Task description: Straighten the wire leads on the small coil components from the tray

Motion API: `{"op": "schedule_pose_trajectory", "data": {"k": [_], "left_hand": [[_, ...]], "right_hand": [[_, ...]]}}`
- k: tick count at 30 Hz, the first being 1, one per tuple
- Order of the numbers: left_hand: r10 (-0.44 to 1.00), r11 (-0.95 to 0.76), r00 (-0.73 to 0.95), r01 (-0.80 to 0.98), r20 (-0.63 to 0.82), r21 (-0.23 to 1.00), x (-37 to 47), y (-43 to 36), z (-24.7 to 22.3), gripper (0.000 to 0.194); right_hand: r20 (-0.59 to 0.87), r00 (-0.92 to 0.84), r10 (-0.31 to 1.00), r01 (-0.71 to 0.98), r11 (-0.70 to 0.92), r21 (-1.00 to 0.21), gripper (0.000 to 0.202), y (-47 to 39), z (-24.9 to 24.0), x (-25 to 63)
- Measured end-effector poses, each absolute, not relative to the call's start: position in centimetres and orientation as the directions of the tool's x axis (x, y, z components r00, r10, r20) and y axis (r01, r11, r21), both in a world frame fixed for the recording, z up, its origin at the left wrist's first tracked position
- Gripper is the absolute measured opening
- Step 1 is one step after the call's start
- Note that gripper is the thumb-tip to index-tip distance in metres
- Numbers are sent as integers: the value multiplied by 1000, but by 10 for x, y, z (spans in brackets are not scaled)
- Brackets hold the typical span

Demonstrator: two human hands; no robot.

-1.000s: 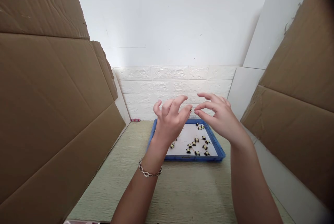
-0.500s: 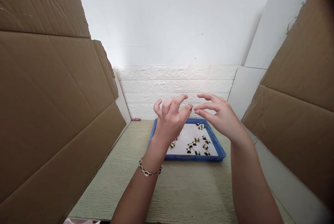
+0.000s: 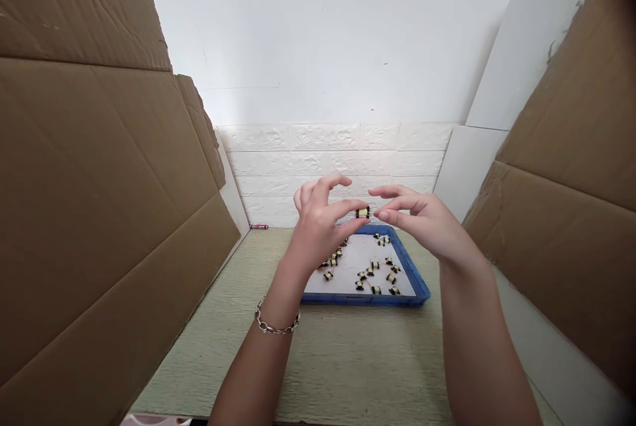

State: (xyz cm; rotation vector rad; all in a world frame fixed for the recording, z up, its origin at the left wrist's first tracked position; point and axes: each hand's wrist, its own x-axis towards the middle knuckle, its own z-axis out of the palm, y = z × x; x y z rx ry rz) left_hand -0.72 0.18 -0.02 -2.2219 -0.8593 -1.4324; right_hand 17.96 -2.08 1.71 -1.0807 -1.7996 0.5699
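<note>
Between the thumb and index finger of my left hand (image 3: 322, 220) is a small transformer (image 3: 364, 213), a yellow-wrapped coil with black ends, held up above the far part of the tray. My right hand (image 3: 422, 217) is just to its right, thumb and index finger pinched together on what looks like a thin wire lead at the coil's right end. Below, a blue tray (image 3: 417, 287) lined with white paper (image 3: 355, 257) carries several more such transformers (image 3: 375, 266), lying loose in groups on the left and right, some with fine copper-coloured wires. My left hand and wrist partly cover the tray's left side.
The tray stands on a pale green wood-grain table (image 3: 358, 360). Cardboard panels rise on the left (image 3: 99, 214) and right (image 3: 561, 148). A white brick-patterned wall (image 3: 322, 138) closes off the back. A small red tube-shaped thing (image 3: 258, 226) lies at the table's back left.
My left hand has turned and shifted slightly left and down, so the transformer in its fingers now shows fully. My right hand has moved slightly to the right and remains pinched.
</note>
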Motion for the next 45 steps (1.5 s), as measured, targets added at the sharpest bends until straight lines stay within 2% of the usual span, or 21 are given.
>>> {"op": "schedule_pose_trajectory", "data": {"k": [5,15,20,32,45], "left_hand": [[374,-810,368,577,851,106,-11,-4,6,15],[402,-794,411,602,819,87,-13,-8,8,14],[409,-788,412,609,814,87,-12,-6,6,14],[407,-791,406,605,818,94,-11,-3,3,14],[419,-787,407,609,812,101,-11,-4,3,14]], "right_hand": [[395,-253,883,311,460,-832,18,-18,16,183],[319,-388,865,186,413,-892,21,-15,14,185],[315,-400,861,174,409,-896,24,-16,17,184],[314,-292,904,234,385,-893,32,-16,15,183],[291,-328,899,258,382,-888,20,-17,17,183]]}}
